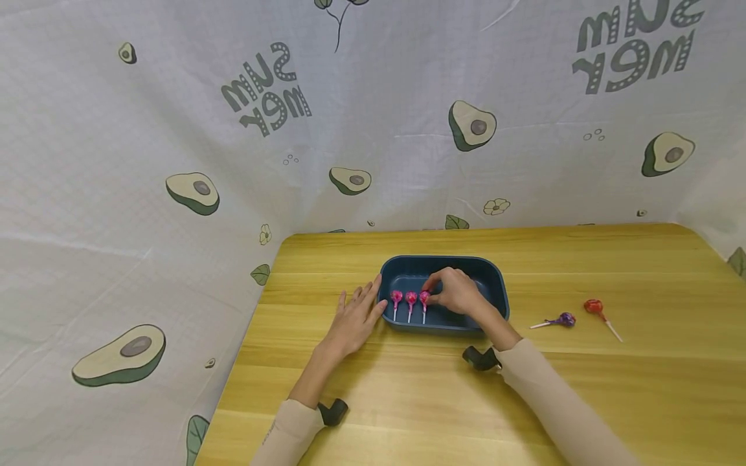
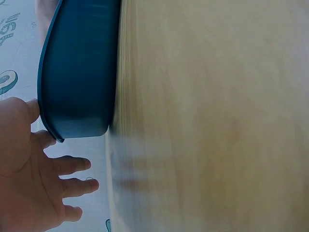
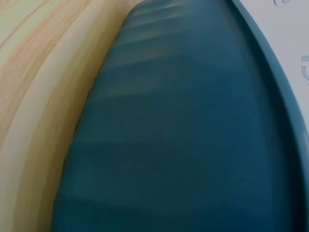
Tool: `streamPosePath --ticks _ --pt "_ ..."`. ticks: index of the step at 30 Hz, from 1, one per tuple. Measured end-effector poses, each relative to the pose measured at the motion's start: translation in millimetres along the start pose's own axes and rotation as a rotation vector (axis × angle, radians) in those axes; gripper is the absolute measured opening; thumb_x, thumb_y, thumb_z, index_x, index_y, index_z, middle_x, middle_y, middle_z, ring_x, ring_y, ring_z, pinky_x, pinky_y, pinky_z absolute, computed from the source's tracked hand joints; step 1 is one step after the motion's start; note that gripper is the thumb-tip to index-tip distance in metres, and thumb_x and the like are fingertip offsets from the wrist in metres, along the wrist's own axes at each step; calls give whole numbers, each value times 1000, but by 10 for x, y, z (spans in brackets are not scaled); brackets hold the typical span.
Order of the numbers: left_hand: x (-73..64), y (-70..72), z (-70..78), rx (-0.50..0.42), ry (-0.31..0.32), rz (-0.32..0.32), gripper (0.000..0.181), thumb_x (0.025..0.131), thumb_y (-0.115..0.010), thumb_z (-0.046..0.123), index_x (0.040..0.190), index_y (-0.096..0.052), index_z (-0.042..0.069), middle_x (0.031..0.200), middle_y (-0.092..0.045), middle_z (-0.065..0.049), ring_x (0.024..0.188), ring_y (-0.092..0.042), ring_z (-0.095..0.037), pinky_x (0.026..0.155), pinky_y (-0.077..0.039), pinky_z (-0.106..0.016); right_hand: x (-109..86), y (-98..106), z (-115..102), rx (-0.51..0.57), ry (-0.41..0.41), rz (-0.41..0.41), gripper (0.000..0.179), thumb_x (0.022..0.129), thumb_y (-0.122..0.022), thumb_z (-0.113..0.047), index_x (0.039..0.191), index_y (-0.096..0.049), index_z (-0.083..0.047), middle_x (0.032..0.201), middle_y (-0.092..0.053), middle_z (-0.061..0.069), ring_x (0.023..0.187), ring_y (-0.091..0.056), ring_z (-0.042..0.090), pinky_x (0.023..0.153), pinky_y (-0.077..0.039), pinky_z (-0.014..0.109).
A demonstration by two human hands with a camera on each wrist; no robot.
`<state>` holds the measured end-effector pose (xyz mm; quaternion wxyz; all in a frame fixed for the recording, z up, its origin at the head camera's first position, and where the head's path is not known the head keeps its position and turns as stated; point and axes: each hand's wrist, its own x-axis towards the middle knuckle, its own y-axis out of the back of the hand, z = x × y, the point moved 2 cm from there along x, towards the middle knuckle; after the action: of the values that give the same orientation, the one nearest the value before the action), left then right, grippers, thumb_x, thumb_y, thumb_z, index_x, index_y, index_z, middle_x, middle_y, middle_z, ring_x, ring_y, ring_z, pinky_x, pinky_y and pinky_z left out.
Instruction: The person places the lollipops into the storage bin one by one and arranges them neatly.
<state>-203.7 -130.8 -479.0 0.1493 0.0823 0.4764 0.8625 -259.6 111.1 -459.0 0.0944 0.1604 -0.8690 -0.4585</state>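
A dark blue rectangular box sits on the table, its near outer wall filling most of the right wrist view. Three pink-wrapped lollipops lie inside at its left, sticks toward the near side: a left one, a middle one and a right one. My right hand reaches into the box and pinches the right lollipop's head between thumb and fingertips. My left hand rests against the box's left end, thumb and forefinger at the rim, the other fingers spread straight.
To the right of the box, a purple-wrapped lollipop and a red-wrapped lollipop lie on the wooden table. A white curtain printed with avocados hangs behind the table and along its left side.
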Motion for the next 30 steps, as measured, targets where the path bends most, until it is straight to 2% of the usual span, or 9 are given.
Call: streamPosePath --ticks 3,6,11,16,30 --pt "-3 -2 1 0 -2 1 63 112 -28 53 168 -13 29 170 -31 -15 158 -26 -42 128 -4 -67 -5 -13 -6 2 -2 0 13 85 -85 -12 96 -81 -7 97 -80 9 98 -70 30 88 -55 52" --pt "-5 -1 2 3 -1 -3 63 112 -29 52 168 -12 29 170 -30 -15 158 -26 -42 129 -3 -66 -6 -13 -8 8 -3 -4 13 85 -85 -11 96 -81 -7 97 -80 10 92 -69 27 81 -56 47" --pt "-4 -1 5 3 0 -2 63 112 -27 53 168 -12 29 170 -30 -15 158 -25 -42 129 -3 -66 -11 -12 -5 38 -14 -20 14 86 -84 -11 98 -80 -5 99 -79 12 68 -65 15 64 -53 32" --pt "-6 1 2 8 0 -1 63 112 -26 54 168 -12 29 170 -30 -14 158 -26 -42 129 -4 -66 -14 -13 -2 79 -24 -28 15 88 -82 -11 100 -79 -3 101 -79 14 51 -61 9 55 -52 27" --pt "15 -16 -10 13 2 -3 63 112 -27 53 168 -11 29 170 -29 -14 158 -26 -41 129 -3 -66 -9 -19 10 115 -42 -33 16 89 -81 -12 103 -78 -3 103 -78 14 47 -61 9 51 -53 26"
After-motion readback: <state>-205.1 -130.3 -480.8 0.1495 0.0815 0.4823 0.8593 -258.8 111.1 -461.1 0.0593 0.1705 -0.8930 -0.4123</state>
